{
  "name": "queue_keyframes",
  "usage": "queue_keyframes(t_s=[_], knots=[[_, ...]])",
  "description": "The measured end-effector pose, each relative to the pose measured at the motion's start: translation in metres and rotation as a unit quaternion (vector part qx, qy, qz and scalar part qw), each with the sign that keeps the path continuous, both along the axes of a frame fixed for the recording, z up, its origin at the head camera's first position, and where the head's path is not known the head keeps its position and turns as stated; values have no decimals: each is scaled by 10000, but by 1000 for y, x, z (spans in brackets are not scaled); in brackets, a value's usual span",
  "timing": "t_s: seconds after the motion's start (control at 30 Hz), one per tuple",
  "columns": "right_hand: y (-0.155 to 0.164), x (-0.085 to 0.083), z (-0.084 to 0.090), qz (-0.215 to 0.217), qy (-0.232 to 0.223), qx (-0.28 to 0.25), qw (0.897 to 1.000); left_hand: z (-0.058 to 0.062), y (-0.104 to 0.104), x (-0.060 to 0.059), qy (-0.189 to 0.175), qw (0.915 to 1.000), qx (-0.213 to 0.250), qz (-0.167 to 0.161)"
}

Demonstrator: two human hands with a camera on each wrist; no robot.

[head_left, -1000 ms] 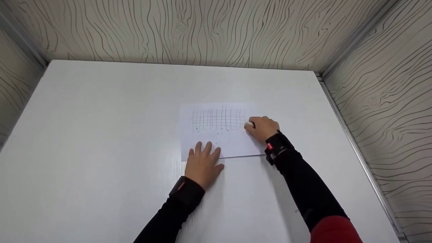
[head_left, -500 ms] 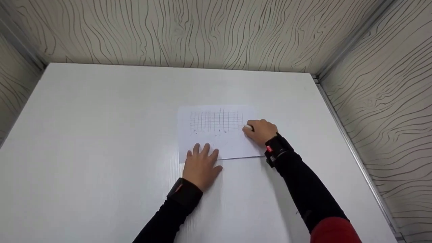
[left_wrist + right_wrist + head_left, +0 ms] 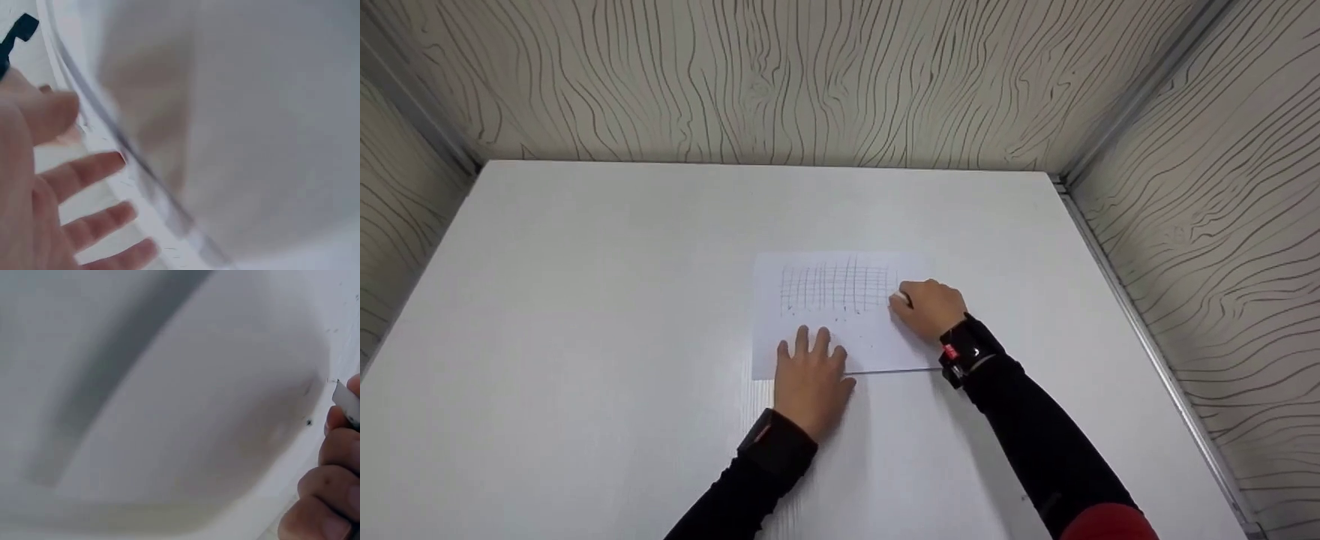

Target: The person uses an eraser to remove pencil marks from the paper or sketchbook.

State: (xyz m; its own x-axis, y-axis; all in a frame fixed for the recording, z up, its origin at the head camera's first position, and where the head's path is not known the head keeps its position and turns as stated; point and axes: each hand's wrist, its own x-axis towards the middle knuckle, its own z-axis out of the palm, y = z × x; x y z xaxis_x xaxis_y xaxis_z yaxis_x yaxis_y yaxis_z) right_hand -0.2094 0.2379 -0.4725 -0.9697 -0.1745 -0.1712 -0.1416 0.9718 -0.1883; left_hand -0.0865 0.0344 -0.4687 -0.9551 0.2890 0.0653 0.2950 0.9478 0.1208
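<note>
A white sheet of paper (image 3: 769,352) lies on the white table, bearing a hand-drawn grid (image 3: 834,289) of dark lines. Small dark specks dot the sheet below the grid. My right hand (image 3: 934,307) pinches a small white eraser (image 3: 901,298) at the grid's right edge. In the right wrist view, the white eraser (image 3: 345,400) shows a dark smudge and sticks out beyond the curled fingers (image 3: 334,486). My left hand (image 3: 812,386) lies spread, its fingertips on the paper's lower left part. Its fingers stand apart in the left wrist view.
The white table (image 3: 607,315) extends around the paper on all sides. Behind it rises a wall (image 3: 750,82) with a wood-grain pattern, and another patterned wall (image 3: 1222,225) stands on the right. A small dark mark lies near the right forearm.
My right hand has shifted slightly left over the paper with the eraser. The lines at the grid's right edge look shorter and fainter. The left hand stays put; the head view has tilted up.
</note>
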Motion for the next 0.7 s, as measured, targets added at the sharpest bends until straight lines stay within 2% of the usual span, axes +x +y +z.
queue_keyframes(t_s=[0.1, 0.17, 0.3, 0.57, 0.63, 0.7], knots=[[-12, 4, -1, 221, -39, 18, 9997, 0, 13, 1, 1, 9993, 17, -362], [-19, 7, -3, 444, -74, -44, 9990, -4, 20, 3, -128, 9983, 130, -555], [-22, 9, -1, 807, 52, -89, 9967, -10, 23, 6, -275, 9972, 96, -689], [2, -5, 8, -98, 341, 233, 9991, -5, 21, 8, -217, 9970, -56, -738], [-5, -4, 9, -8, 362, 207, 9991, -6, 22, 7, -220, 9969, -23, -750], [-18, 1, 8, 312, 289, 97, 9990, -6, 21, 6, -229, 9970, -9, -744]])
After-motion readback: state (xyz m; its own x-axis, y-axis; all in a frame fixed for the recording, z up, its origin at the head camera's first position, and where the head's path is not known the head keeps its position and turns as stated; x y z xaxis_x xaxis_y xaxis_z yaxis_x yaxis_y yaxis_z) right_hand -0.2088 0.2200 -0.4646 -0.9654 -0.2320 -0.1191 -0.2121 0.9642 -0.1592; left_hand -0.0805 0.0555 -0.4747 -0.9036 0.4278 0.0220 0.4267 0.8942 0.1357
